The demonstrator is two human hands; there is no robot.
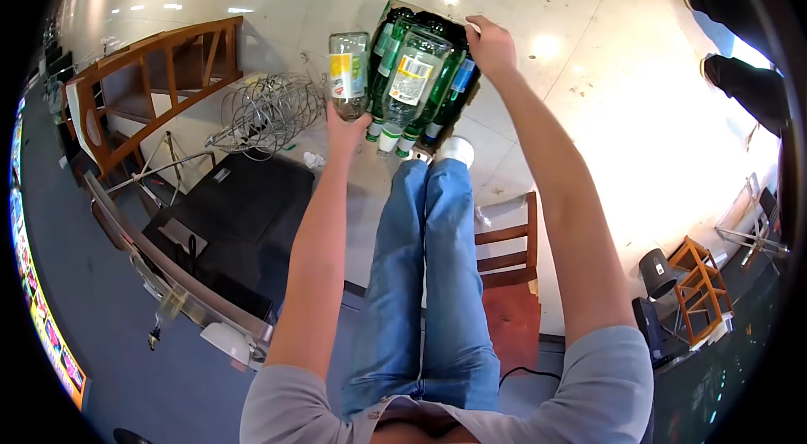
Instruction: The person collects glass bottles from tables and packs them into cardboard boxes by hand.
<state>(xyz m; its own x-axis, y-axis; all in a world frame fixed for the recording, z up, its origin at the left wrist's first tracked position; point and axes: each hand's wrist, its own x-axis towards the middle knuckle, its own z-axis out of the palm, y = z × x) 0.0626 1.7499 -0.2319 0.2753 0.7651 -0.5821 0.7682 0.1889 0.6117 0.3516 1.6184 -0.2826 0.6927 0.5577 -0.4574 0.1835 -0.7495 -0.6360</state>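
Observation:
My left hand [346,126] is wrapped round the lower end of a clear glass bottle [348,74] with a yellow and green label, at the left of a box [408,6] of bottles. Green bottles [437,91] lie side by side in the box. On top of them rests a larger clear bottle [412,78] with a white and yellow label, its neck toward my feet. My right hand [489,42] is at the upper right corner of the box, its fingers closed on the edge.
A coil of wire [271,114] and a wooden chair [168,82] are on the left. A wooden chair [509,309] stands right of my legs. Another person's legs [744,82] show at the upper right. A black bin [656,273] and stool [702,288] are at right.

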